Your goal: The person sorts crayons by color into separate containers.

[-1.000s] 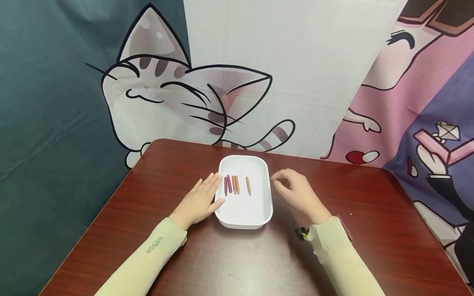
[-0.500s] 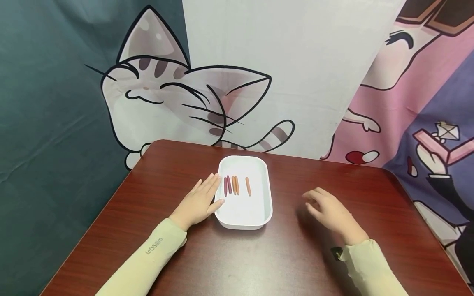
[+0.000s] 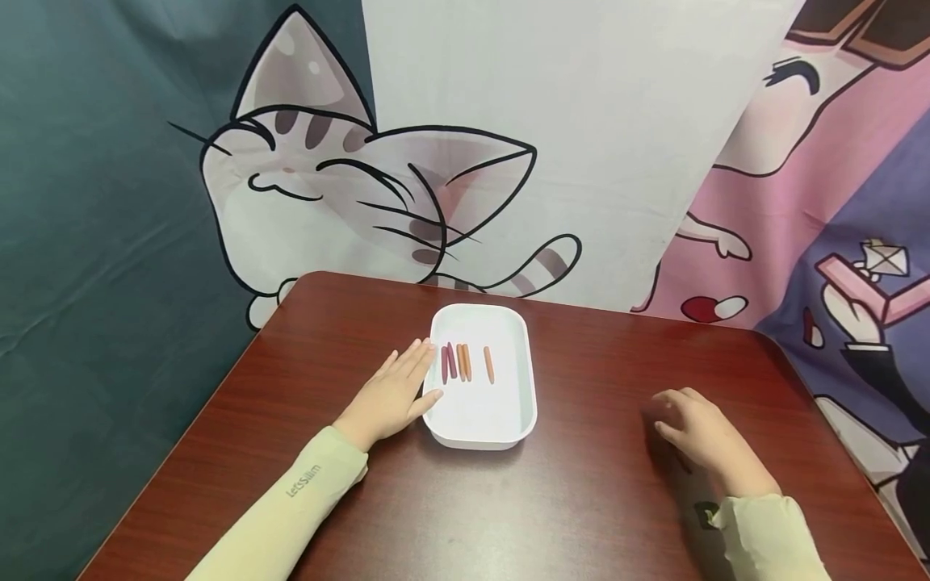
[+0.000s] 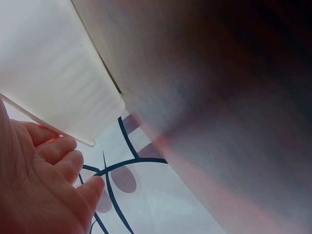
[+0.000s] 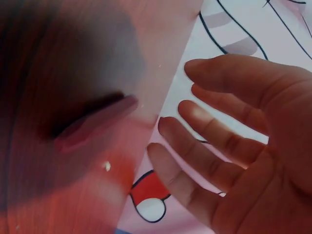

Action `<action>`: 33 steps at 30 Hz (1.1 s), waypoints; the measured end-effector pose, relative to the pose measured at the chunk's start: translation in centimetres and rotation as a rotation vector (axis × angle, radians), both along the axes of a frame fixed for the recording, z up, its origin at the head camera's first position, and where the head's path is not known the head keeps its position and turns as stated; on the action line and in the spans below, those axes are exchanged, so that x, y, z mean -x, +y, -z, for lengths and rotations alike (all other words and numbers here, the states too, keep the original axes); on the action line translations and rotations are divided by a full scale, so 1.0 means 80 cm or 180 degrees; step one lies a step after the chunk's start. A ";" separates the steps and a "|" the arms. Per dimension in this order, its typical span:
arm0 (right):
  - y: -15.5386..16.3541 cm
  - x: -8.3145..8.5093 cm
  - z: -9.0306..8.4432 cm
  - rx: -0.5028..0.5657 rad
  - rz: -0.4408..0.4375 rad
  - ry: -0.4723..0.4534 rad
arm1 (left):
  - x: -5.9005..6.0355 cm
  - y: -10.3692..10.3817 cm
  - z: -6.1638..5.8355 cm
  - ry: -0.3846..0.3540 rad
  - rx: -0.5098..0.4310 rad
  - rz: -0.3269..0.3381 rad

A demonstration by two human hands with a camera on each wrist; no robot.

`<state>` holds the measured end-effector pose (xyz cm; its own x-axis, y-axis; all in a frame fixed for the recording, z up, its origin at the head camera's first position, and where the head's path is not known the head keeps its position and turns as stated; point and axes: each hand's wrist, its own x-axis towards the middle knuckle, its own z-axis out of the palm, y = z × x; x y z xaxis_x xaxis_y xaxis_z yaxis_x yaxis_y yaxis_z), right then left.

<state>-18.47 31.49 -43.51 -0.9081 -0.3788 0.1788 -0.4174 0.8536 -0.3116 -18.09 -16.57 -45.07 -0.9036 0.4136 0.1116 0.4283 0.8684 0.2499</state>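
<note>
White plastic tray [image 3: 483, 420] is sitting mid-table [image 3: 581, 500], holding five sticks [image 3: 465, 363]; we are bracing its side with our flat left hand [image 3: 392, 397], fingers straight, while our empty, loosely curled right hand [image 3: 693, 426] is hovering over a pink stick [image 5: 95, 124], needing a careful pinch.

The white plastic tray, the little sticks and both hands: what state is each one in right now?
White rectangular plastic tray: upright on the dark red-brown wooden table, holding five sticks.
Two purple sticks: lying side by side in the tray.
Three orange sticks: lying flat, two together, one apart.
Pink stick: lying on the table near the right hand.
Left hand: flat, touching the tray's side.
Right hand: relaxed, holding nothing.
</note>
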 end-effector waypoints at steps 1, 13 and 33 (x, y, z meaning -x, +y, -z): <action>0.003 -0.001 0.001 -0.0026 0.0039 -0.0052 | 0.000 0.000 0.000 -0.0006 0.0003 -0.0001; 0.018 -0.004 0.012 -0.0185 0.0397 -0.0394 | 0.001 0.001 -0.002 -0.0033 0.0019 0.0007; 0.014 -0.004 0.015 0.0032 0.0547 -0.0561 | 0.001 0.000 -0.001 -0.0034 0.0009 -0.0007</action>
<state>-18.19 32.59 -44.73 -0.9765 -0.2151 0.0148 -0.2048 0.9039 -0.3755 -18.18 -16.60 -44.95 -0.9057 0.4117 0.1008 0.4236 0.8701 0.2521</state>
